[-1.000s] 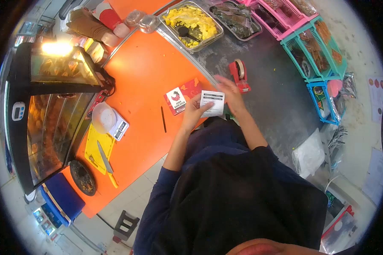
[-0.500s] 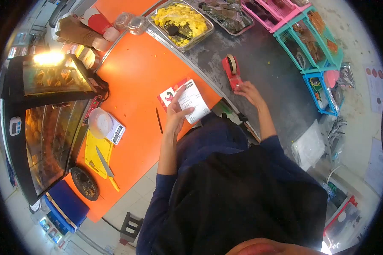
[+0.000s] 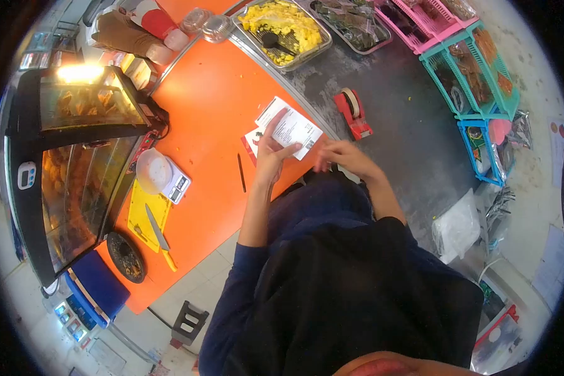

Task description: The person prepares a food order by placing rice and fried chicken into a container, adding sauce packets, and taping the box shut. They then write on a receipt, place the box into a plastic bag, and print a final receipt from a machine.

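My left hand holds a white printed receipt, its index finger and thumb lying across the paper. Part of a red-and-white card with a dark rooster-like print shows under the receipt, over the orange tabletop. Close to the receipt's right corner is my right hand, fingers bent together and blurred; whatever they pinch is too small to make out. A red tape dispenser with a roll in it stands on the dark counter beyond my right hand. Left of my left forearm lies a dark pen-like stick.
A knife lies on a yellow cutting board, near a kitchen scale bearing a plastic tub. The lit food warmer stands left. A tray of yellow food and coloured baskets line the back.
My right hand has left the tape dispenser and come left, close to the receipt. The receipt has turned and shifted slightly under my left hand. The whole view has shifted a little.
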